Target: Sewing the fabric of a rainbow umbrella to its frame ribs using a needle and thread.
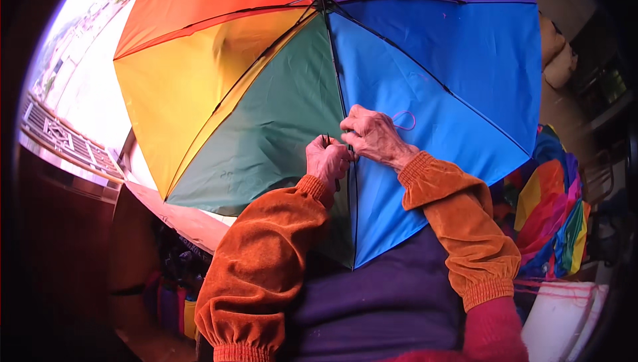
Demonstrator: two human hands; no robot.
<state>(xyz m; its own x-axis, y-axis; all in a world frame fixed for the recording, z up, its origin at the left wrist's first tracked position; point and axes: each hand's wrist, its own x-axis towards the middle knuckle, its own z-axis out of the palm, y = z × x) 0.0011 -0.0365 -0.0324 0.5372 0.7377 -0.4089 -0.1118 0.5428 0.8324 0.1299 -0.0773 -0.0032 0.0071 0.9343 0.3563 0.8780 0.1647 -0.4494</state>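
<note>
An opened umbrella (266, 129) with rainbow panels spreads before me, its ribbed inner side facing me. Both hands meet at a dark rib (335, 63) along the seam between the green and light blue panels. My left hand (327, 162) is closed around a small dark tool, whose thin tip pokes up above the fingers; its kind is hard to make out. Close beside it, my right hand (377, 134) has its fingers pinched together at the rib, and whatever they grip is hidden. A loop of pink thread (404, 120) shows against the blue panel just past the right hand.
Dark purple cloth (379, 302) covers my lap below the umbrella. Rainbow-coloured fabric (555, 212) is heaped at the right, above a white box-like object (561, 322) with pink thread across it. A metal railing (66, 139) stands by the bright opening at the left.
</note>
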